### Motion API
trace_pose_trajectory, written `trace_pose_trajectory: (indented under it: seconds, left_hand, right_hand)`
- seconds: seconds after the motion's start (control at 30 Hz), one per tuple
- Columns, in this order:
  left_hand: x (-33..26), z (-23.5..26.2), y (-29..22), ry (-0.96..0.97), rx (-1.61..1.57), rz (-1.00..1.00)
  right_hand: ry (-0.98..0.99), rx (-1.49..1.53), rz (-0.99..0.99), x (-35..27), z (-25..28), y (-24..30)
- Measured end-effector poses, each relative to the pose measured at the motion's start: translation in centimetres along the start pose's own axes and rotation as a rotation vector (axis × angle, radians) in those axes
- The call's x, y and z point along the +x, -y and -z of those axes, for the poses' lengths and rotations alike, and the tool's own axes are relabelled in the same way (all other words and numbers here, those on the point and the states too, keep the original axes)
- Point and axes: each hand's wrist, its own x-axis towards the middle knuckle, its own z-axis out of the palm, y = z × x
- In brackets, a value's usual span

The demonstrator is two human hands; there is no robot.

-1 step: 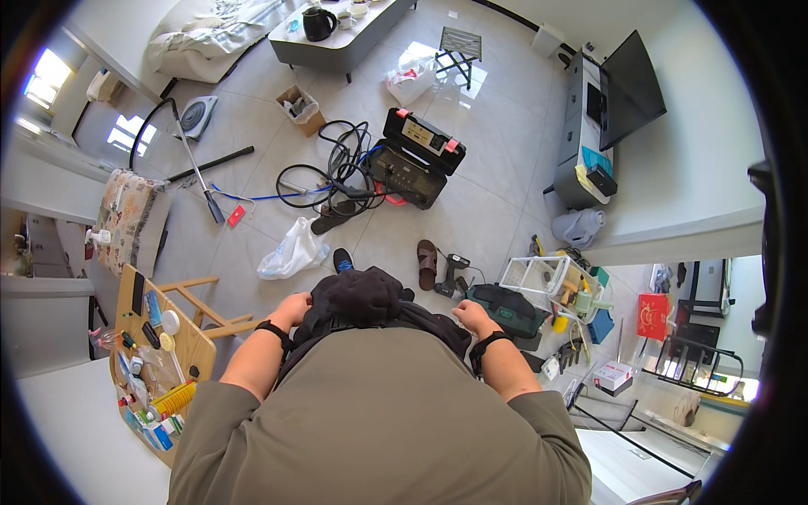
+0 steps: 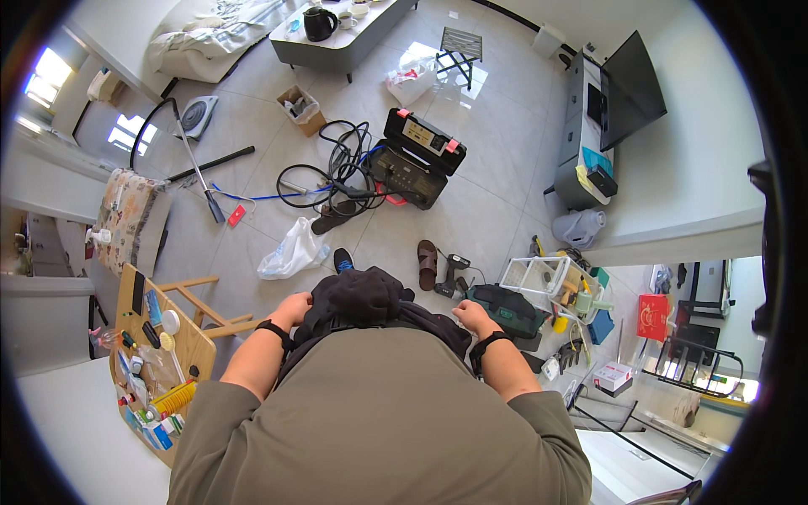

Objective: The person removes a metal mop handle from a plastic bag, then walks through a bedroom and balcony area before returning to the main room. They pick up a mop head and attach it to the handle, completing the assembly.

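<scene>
My left hand (image 2: 295,308) is closed at the left edge of a bunched dark cloth (image 2: 362,293) in front of my waist. Its fingertips are hidden, so what it grips, if anything, does not show. On the other side, my right hand (image 2: 474,316) is curled closed, with its palm out of sight. It is close to a dark green tool bag (image 2: 509,308) and a cordless drill (image 2: 453,276) on the floor. Both wrists wear black bands. Ahead of me are a brown sandal (image 2: 427,263), a blue-laced dark shoe (image 2: 342,260) and a white plastic bag (image 2: 295,251).
An opened black tool case (image 2: 417,160) lies beside a coiled black hose (image 2: 324,172). A wooden table (image 2: 195,347) with bottles and small items is at my left. A white rack (image 2: 539,278) of tools stands right. Farther off are a cardboard box (image 2: 307,118) and folding stool (image 2: 459,46).
</scene>
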Motion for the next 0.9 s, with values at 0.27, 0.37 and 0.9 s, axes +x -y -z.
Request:
trace_pose_trajectory:
  seconds: [0.27,0.37,0.9]
  left_hand:
    - [0.4,-0.3,-0.1,0.007,-0.003,-0.005]
    - [0.2,0.0,-0.7,0.008,0.013,-0.004]
    - [0.1,0.1,-1.6,0.026,0.075,-0.026]
  right_hand:
    - [-0.018,-0.006,0.03,0.4,0.3,-0.4]
    - [-0.027,-0.027,0.012,0.4,0.5,-0.7]
    - [-0.025,-0.007,0.013,0.1,0.5,-0.6]
